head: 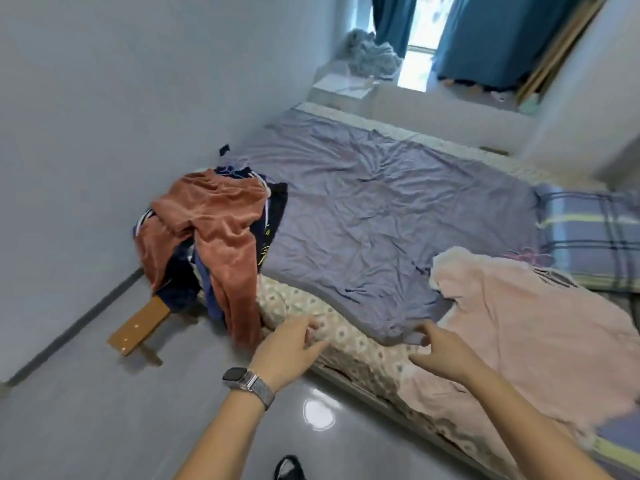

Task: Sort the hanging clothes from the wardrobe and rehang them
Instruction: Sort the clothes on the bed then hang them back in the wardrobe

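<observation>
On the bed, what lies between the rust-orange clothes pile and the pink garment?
Head view: only the wrinkled purple sheet lies between the orange clothes pile and the pink garment.

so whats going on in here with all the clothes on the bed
A person is laying clothes out on the bed. Both hands are empty with fingers spread: the left hand near the mattress edge, the right hand at the hem of a grey-purple garment lying flat. A pink garment lies beside it, and a heap topped by a rust-orange garment slumps over the bed's corner. No wardrobe is visible.
</observation>
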Demonstrator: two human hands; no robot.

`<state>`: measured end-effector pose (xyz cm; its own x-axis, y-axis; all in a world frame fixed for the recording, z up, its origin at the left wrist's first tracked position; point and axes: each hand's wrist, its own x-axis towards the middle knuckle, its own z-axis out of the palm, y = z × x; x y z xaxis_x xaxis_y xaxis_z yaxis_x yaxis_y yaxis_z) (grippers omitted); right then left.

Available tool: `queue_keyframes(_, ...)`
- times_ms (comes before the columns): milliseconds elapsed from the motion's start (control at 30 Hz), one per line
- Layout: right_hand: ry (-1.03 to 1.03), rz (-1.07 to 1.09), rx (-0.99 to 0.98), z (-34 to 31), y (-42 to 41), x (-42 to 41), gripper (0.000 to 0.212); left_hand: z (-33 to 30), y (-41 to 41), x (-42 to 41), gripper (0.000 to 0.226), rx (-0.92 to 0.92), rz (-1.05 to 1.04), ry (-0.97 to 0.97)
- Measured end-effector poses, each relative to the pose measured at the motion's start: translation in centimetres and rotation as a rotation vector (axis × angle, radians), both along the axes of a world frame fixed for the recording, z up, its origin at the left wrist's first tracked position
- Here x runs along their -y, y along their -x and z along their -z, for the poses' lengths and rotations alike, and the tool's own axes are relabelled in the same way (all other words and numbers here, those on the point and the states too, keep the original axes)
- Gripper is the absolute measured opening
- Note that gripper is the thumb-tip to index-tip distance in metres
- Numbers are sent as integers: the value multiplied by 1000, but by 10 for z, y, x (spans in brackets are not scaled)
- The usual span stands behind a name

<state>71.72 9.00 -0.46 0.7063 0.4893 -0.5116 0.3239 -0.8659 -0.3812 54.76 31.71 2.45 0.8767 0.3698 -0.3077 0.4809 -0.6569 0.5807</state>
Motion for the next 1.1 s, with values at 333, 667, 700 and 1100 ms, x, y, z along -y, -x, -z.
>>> queue_keyframes(333,-17,633,-11,31,-68,111,74,34,-204,51,58,-83,418,135)
queue_keyframes(667,-88,796,-62,81,-172,224,63,66,-335,178,53,-144,597,32)
queue_keyframes(700,-84,771,-81,90,-191,240,62,72,-355,195,52,-153,598,21)
queue_keyframes(1100,3,524,-315,187,-390,386,34,130,-504,363,33,-177,331,103)
